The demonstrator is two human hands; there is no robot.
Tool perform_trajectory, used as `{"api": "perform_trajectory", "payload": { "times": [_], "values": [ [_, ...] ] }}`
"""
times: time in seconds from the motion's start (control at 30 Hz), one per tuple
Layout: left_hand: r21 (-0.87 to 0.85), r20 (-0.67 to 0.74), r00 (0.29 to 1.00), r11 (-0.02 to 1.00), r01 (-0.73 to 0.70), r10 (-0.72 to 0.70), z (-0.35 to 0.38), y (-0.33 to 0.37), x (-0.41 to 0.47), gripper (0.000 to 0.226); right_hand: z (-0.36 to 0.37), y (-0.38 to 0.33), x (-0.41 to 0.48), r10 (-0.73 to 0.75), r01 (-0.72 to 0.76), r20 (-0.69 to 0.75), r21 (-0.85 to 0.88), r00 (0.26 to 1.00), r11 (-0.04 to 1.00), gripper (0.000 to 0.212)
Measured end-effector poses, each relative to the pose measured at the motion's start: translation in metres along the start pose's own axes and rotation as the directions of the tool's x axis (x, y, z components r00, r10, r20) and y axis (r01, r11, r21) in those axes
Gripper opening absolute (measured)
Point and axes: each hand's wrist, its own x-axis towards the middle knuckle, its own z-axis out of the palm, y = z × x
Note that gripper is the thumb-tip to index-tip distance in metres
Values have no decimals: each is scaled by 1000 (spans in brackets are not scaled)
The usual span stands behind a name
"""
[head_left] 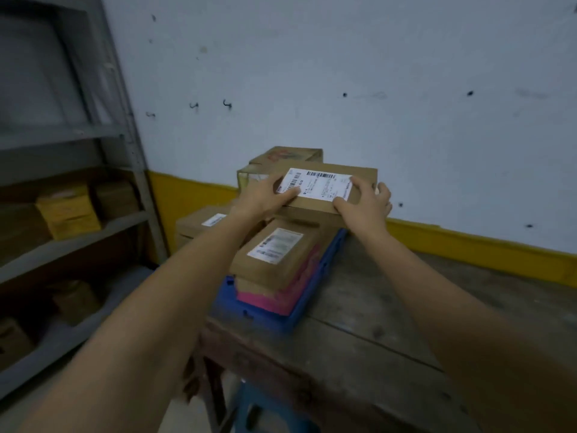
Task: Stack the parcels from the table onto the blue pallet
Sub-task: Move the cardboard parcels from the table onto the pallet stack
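1. The left hand (265,195) grips the near left corner of a flat cardboard parcel (327,200), with its thumb lying on top at the edge of the white shipping label (315,182).
2. The right hand (365,203) grips the right end of the same parcel, its fingers curled over the far side and its thumb on the top face beside the label.
3. The parcel lies level between both hands, over the far end of the blue pallet (265,314). Whether it already rests on the brown box under it or is held just above cannot be told.
4. In front of it, nearer the person, a second labelled parcel (278,248) lies on top of a pink parcel (281,296), and both are on the pallet.
5. The pallet sits on a worn wooden surface (390,307), at its left end.
6. Behind the held parcel stands a taller printed carton (290,154) against the wall. Another labelled box (199,223) sits to the left of the pallet, partly hidden by the left forearm.
7. The wall (343,73) is pale with a yellow band (468,245) along its base.
8. At the left stands a grey metal shelf rack (78,239) holding yellow boxes (68,210) and brown cartons.
9. A blue stool (265,407) shows beneath the surface.
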Motion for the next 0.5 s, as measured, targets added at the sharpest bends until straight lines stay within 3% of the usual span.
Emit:
{"api": "perform_trajectory", "payload": {
  "times": [0.23, 0.5],
  "values": [
    [-45, -40, 999, 999, 11, -12, -72, -130, 43, 56, 131, -60, 15, -2, 2, 43, 8, 999, 1000, 59],
    [-85, 45, 999, 996, -9, 13, -65, -213, 92, 48, 220, -62, 54, 101, -79, 208, -110, 973, 991, 62]
  ]
}}
